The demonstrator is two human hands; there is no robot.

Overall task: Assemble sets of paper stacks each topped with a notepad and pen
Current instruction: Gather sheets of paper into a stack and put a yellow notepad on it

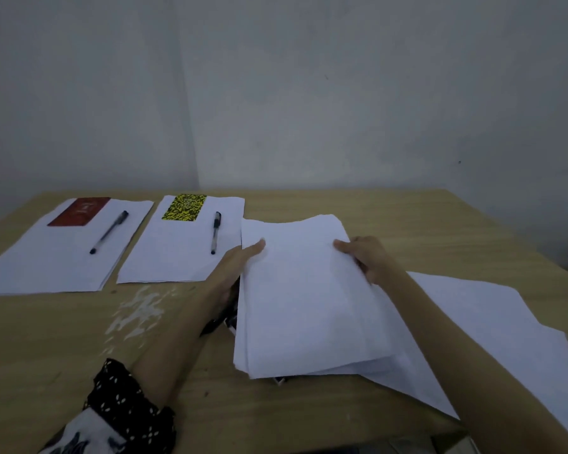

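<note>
Head view, only one I've got: both hands on the third paper stack (304, 296), right of centre on the table (440, 224). Left hand (235, 267) grips its left edge, thumb on top, fingers underneath. Right hand (368, 257) pinches the right edge near the far corner. The sheets are fanned at the near edge, not squared.

Two sets look done at far left: one stack with a red notepad (79, 212) and pen (109, 231), and another with a yellow-black notepad (185, 208) and pen (215, 232).

More loose sheets (492, 322) lie under my right forearm. Something dark (223, 319) peeks out beneath the held stack's left and near edges; can't tell what it is, maybe the next notepad or pen.

My call for this step: tap the edges square first, then set the stack down just right of the second set, same angle, clear of the dark item so I can reach it afterwards.
</note>
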